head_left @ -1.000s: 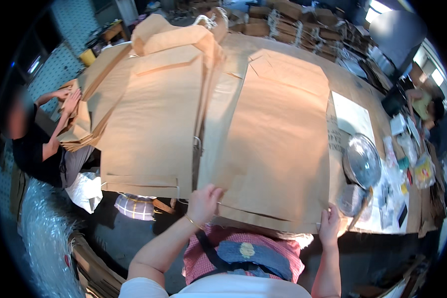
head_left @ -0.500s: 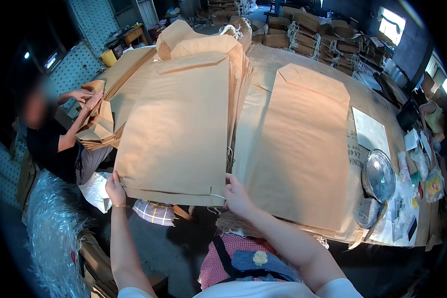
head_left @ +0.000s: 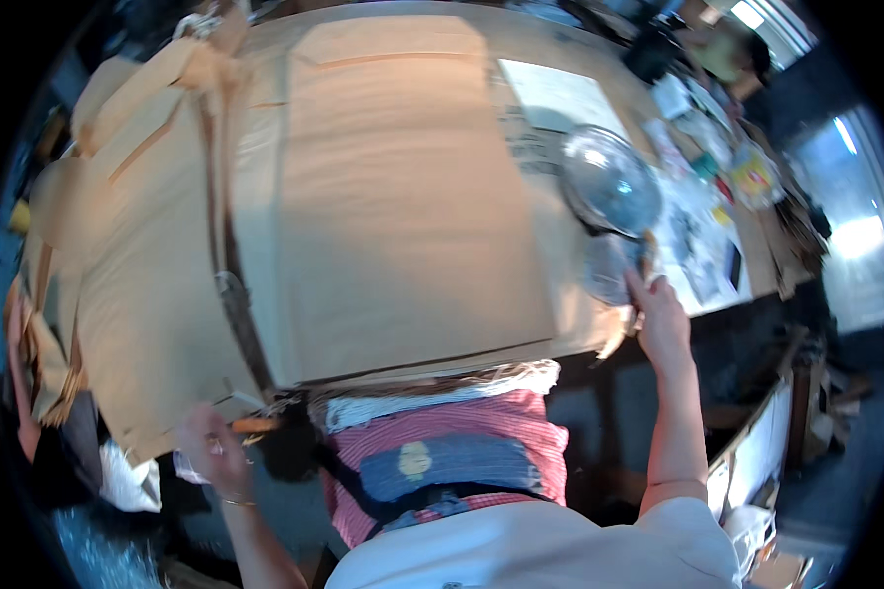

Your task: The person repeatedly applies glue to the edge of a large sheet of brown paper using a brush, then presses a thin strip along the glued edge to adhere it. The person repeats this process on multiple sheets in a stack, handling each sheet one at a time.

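A large brown paper sack (head_left: 403, 206) lies flat in front of me, its folded end away from me. To its left is a stack of similar sacks (head_left: 152, 285). My left hand (head_left: 213, 452) hovers at the stack's near edge, smeared by motion, so its fingers cannot be read. At the right, my right hand (head_left: 663, 319) has its fingers closed around the lower part of a wooden-handled tool (head_left: 648, 253); the working end cannot be made out. This tool lies beside a round metal bowl (head_left: 611, 182) and a small clear container (head_left: 607, 270).
A white sheet (head_left: 563, 95) lies beyond the bowl. Plastic bags (head_left: 753, 179) and a dark phone-like object (head_left: 734, 263) sit at the table's right. Another person's arm (head_left: 22, 373) shows at the far left, and another person (head_left: 727, 54) is at the upper right.
My view has swung right. My left hand has let go of the sack stack's near edge. My right hand has left the stack's corner and moved right to the wooden-handled tool.
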The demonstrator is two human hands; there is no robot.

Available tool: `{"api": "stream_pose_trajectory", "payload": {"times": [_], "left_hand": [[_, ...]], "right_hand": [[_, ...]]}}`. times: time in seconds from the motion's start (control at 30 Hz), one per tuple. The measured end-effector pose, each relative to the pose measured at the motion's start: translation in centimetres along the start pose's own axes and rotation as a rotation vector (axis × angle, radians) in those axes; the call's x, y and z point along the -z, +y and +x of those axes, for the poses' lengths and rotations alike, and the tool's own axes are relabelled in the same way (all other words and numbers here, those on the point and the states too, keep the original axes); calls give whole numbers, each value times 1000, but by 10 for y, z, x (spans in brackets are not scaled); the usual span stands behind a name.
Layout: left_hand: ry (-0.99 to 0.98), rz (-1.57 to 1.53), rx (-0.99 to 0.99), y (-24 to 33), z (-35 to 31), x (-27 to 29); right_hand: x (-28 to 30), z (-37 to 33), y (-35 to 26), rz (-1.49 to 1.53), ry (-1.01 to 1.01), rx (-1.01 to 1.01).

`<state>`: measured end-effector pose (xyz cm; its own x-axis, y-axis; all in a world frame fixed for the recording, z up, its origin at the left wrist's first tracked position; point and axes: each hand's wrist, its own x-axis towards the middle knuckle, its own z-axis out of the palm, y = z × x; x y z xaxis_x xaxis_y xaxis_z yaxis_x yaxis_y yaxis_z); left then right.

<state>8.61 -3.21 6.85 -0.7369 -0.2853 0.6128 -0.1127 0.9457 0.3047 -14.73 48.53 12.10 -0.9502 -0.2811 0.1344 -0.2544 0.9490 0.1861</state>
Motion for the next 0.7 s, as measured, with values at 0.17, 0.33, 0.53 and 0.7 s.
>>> {"api": "stream_pose_trajectory", "payload": {"times": [0.17,0.33,0.53,0.7], "left_hand": [[-461,-459,-489,145,7,-65],[-883,-143,-328,108,-55,-129],[-755,-161,-418,85,-71,-154],[-634,-194,-329,96,-66,-132]], "right_hand": [[-15,0,34,289,251,175],[-5,75,46,1058,422,-272],[-65,171,56,1245,85,-473],[-35,168,59,1302,109,-498]]}}
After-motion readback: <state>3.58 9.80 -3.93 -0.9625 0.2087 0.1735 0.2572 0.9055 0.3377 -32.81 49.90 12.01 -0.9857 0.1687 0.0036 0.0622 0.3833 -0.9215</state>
